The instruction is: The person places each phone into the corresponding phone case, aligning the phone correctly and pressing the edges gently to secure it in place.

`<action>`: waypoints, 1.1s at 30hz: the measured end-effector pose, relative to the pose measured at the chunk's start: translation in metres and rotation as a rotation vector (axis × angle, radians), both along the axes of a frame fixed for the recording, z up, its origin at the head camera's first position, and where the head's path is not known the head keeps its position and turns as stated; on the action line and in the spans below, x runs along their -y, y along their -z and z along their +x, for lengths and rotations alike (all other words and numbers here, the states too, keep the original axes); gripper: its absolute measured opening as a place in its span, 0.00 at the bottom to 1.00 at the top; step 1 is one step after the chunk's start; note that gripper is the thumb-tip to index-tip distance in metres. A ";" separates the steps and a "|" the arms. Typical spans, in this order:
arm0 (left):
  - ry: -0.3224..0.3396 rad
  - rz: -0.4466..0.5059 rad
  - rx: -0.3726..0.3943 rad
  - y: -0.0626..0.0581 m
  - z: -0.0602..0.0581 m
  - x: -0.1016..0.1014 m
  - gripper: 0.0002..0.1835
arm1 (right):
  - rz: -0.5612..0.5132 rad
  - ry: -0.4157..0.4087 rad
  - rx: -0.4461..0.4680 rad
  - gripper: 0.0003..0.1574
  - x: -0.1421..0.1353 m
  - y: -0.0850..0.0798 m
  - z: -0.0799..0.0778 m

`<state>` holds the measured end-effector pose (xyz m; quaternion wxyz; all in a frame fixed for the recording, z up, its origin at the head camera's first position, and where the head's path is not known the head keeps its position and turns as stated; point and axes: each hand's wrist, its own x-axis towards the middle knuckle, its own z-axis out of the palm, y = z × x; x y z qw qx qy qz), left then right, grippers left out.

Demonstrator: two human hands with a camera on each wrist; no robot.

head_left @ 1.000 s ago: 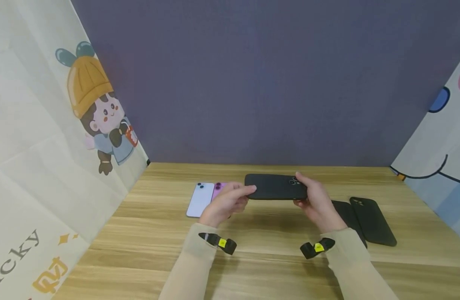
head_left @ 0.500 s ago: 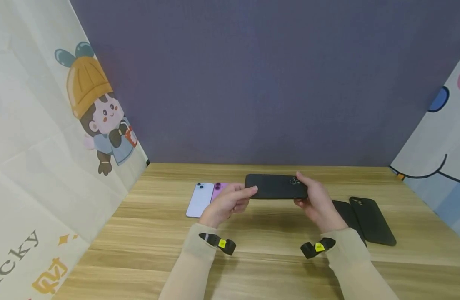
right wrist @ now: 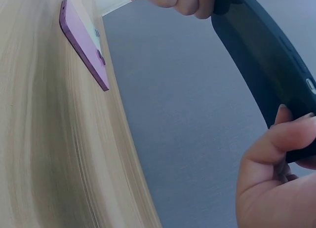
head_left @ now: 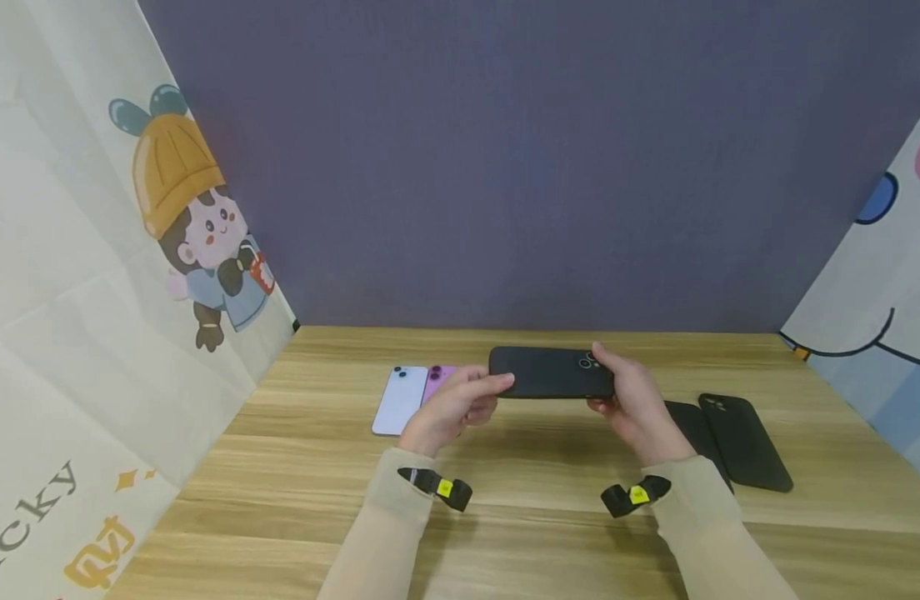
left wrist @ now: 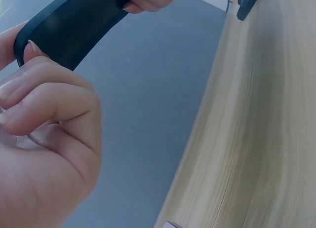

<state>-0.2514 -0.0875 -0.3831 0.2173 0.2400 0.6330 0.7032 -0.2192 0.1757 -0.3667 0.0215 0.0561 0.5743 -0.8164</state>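
Almost nothing has moved — the black case stays where it was, suggesting a steady hold. The left hand and right hand, apart, pinch its opposite ends above the table. Outward: left, one white phone, one pink phone; right, two black cases.

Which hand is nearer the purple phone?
Left. The left hand partly hides the purple phone in the head view; the right hand is farther off to its right, at the camera end of the black case.
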 end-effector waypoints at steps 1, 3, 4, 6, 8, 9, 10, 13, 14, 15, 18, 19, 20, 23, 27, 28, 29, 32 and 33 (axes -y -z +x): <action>-0.003 -0.003 0.003 0.000 0.000 0.000 0.26 | -0.002 -0.003 -0.006 0.19 0.000 0.000 0.000; 0.001 -0.004 0.005 0.000 -0.001 0.000 0.27 | -0.003 -0.010 -0.019 0.20 -0.001 0.000 0.000; 0.007 -0.001 0.005 0.000 -0.001 0.000 0.27 | -0.005 -0.016 -0.028 0.20 -0.001 0.000 0.000; 0.015 0.012 0.009 0.000 -0.003 -0.001 0.26 | -0.011 -0.028 -0.043 0.20 -0.002 0.000 0.000; 0.015 0.026 0.016 0.001 -0.004 -0.002 0.25 | -0.016 -0.042 -0.057 0.21 -0.002 0.000 0.000; 0.007 0.032 0.024 0.001 -0.005 -0.002 0.24 | -0.019 -0.049 -0.064 0.21 -0.002 0.000 0.000; -0.007 0.036 0.034 0.000 -0.005 -0.003 0.23 | -0.021 -0.055 -0.070 0.22 -0.002 0.000 0.000; -0.085 0.040 0.064 0.000 -0.006 -0.004 0.18 | -0.015 -0.065 -0.086 0.22 -0.002 0.001 0.000; -0.114 0.038 0.072 0.000 -0.005 -0.005 0.17 | -0.011 -0.067 -0.091 0.22 -0.002 0.001 0.001; -0.142 0.036 0.078 -0.001 -0.005 -0.005 0.17 | -0.008 -0.070 -0.096 0.22 -0.002 0.002 0.001; -0.205 0.027 0.083 -0.001 -0.005 -0.006 0.18 | 0.009 -0.078 -0.105 0.23 -0.001 0.002 0.001; -0.215 0.025 0.087 -0.001 -0.005 -0.006 0.19 | 0.011 -0.084 -0.107 0.23 -0.001 0.002 0.001; -0.222 0.024 0.088 0.000 -0.005 -0.006 0.19 | 0.014 -0.088 -0.106 0.23 -0.001 0.003 0.001; -0.245 0.030 0.097 0.001 -0.006 -0.007 0.20 | 0.031 -0.103 -0.100 0.23 0.000 0.003 0.001; -0.268 0.036 0.096 0.002 -0.006 -0.007 0.21 | 0.052 -0.115 -0.087 0.22 0.001 0.002 0.000; -0.273 0.035 0.091 0.002 -0.006 -0.007 0.21 | 0.055 -0.117 -0.083 0.22 0.002 0.002 0.000; -0.279 0.031 0.086 0.001 -0.007 -0.007 0.21 | 0.057 -0.119 -0.078 0.22 0.002 0.002 0.000; -0.299 0.022 0.072 0.001 -0.006 -0.007 0.21 | 0.062 -0.129 -0.068 0.22 0.002 0.001 0.000; -0.307 0.019 0.071 0.000 -0.006 -0.008 0.21 | 0.064 -0.133 -0.067 0.22 0.002 0.001 0.000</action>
